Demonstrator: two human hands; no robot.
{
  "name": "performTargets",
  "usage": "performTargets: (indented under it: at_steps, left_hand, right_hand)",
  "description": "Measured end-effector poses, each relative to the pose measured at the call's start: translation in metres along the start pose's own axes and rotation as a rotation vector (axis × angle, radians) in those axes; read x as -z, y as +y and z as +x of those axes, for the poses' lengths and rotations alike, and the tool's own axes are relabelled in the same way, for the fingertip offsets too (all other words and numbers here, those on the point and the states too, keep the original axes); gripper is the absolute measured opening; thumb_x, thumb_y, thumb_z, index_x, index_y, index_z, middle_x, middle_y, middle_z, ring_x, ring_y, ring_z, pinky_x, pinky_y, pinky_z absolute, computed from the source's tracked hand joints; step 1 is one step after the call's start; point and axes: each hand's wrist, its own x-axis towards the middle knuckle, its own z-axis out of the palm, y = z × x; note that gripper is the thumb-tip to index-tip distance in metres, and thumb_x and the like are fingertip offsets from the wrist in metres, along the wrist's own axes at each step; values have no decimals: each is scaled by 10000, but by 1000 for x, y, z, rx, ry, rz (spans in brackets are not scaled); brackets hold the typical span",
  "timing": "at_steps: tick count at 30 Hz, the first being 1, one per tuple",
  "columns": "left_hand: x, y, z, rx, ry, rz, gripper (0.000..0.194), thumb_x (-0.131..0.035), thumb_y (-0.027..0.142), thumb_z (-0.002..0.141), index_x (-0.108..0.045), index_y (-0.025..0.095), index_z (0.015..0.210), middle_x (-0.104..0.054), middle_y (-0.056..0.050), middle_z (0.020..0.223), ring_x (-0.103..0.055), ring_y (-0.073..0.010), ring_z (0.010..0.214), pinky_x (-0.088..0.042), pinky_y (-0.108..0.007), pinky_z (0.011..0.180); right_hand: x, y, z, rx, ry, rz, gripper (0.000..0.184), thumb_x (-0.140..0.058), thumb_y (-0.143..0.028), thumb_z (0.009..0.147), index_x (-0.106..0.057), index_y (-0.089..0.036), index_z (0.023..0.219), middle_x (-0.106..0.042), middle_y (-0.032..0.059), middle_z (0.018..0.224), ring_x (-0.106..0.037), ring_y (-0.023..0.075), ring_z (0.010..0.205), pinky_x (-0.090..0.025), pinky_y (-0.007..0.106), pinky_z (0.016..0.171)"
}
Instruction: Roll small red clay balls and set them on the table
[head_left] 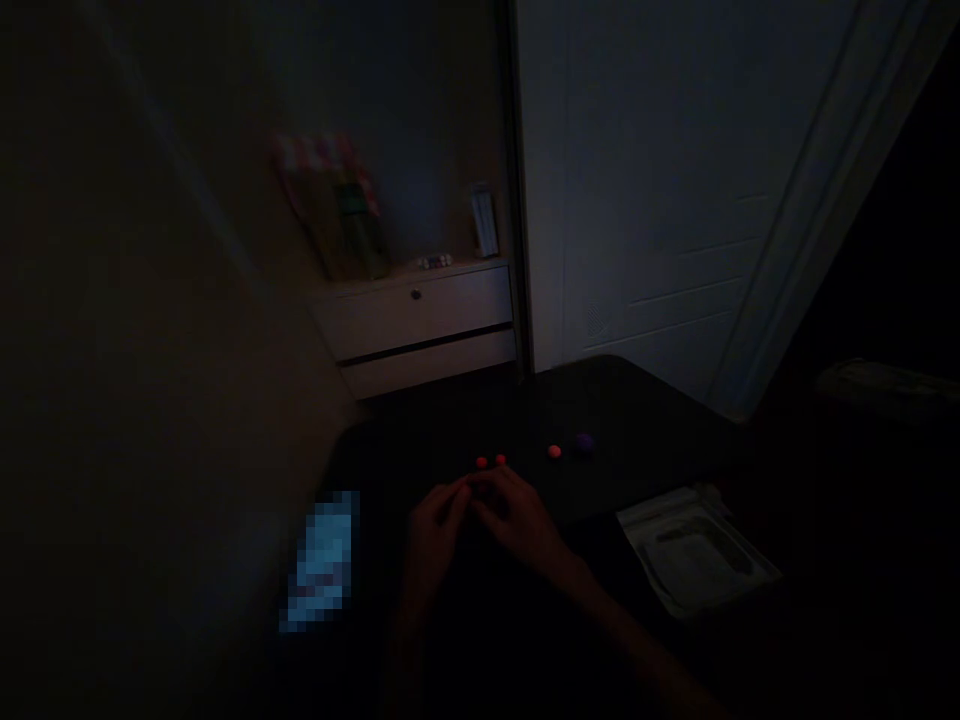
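Note:
In dim light, my left hand (435,522) and my right hand (519,512) meet fingertip to fingertip above a dark table (645,420). Both are closed in a pinch; whatever lies between the fingers is too small and dark to make out. Just beyond the fingertips sit two small red balls (481,463), side by side on the tabletop. Farther right rest an orange-red ball (554,452) and a slightly bigger purple lump (585,443), apart from my hands.
A blurred, lit screen (321,562) glows left of my hands. Right of the table lies a pale, flat tray-like thing (694,550). Behind stand a drawer cabinet (450,305) with several items on top and a white door (637,180).

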Motion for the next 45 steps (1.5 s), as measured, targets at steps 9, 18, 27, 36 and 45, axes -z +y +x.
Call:
performTargets:
  at_steps: [9,18,27,36,45]
  left_hand:
    - [-3,2,-1,143,-7,-78,337,-770,458,778,-779,181,972,-818,-86,933,-766,-259,873,-600,-351,781]
    - [-1,4,-1,97,-39,-18,345,-675,480,859,-803,196,1006,-821,-87,1024,-758,-272,977,-580,-372,897]
    - [1,1,-1,85,-24,41,402,-619,516,890,-802,190,1038,-815,-96,1025,-749,-272,934,-571,-373,856]
    - [-2,7,-1,97,-11,-19,371,-700,497,828,-795,184,1003,-819,-104,1019,-756,-281,950,-582,-378,860]
    - [0,5,-2,69,-11,26,344,-653,501,879,-787,196,965,-809,-76,922,-746,-246,857,-568,-335,783]
  right_hand:
    - [-2,9,-2,8,-79,-73,303,-649,-125,961,-675,-255,1234,-619,88,1252,-641,233,1166,-536,377,976]
    - [0,3,-1,-8,-68,-71,182,-626,-191,1009,-690,-239,1172,-652,84,1206,-633,249,1226,-522,395,1027]
    - [1,0,0,-21,-48,-67,181,-611,-199,1020,-695,-253,1171,-653,81,1225,-614,252,1259,-490,419,1075]
    - [-1,7,-1,-5,-34,-32,199,-618,-188,1010,-693,-248,1185,-646,82,1231,-628,239,1220,-517,390,1026]
    - [0,2,0,2,-47,-42,194,-625,-170,1007,-704,-244,1168,-663,81,1200,-624,247,1250,-517,392,1030]
